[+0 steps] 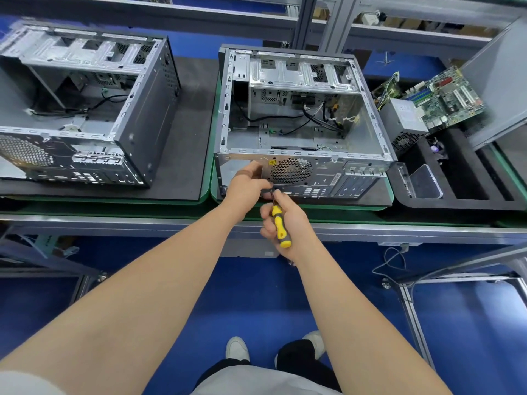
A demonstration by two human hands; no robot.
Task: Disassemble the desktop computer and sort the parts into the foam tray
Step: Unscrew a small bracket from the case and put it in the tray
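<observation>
An open grey computer case lies on its side in the middle of the bench, rear panel toward me, with loose black cables inside. My right hand grips a yellow and grey screwdriver, its shaft pointing up at the lower rear panel. My left hand is at the rear panel beside the fan grille, fingers curled at the screwdriver's tip. The black foam tray sits at the right, holding a green motherboard, a grey power supply and a clear plastic part.
A second stripped case lies on a dark mat at the left. A grey side panel leans at the far right. The bench's metal front rail runs across; blue floor lies below.
</observation>
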